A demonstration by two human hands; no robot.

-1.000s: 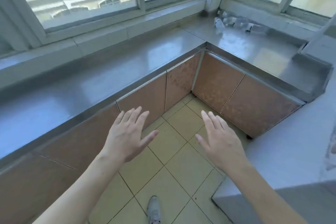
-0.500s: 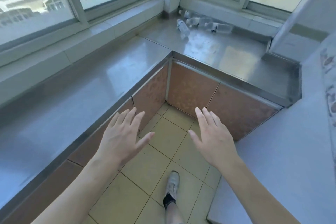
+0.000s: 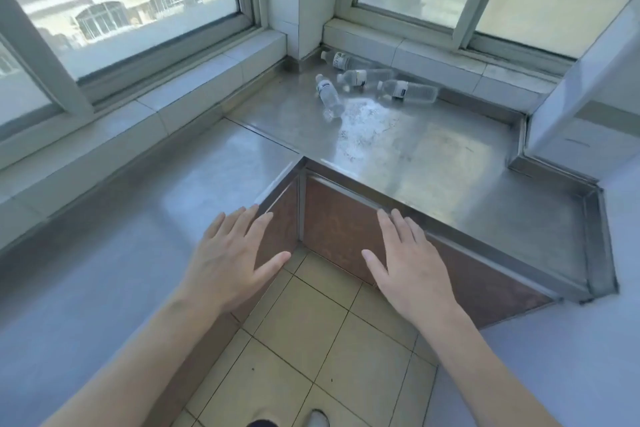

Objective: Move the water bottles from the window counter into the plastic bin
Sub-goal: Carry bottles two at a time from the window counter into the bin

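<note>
At the bottom edge of the frame, a shoe [image 3: 318, 420] is cut off, and both forearms run out of view. The water bottles [image 3: 367, 84], upper centre, carry labels too small to read.

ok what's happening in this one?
A person stands in the corner of a steel counter under the windows. Both hands are open and empty: the left hand and right hand are held out, short of the bottles. Four water bottles lie on their sides near the back corner, none picked up yet. No plastic bin is in view.
</note>
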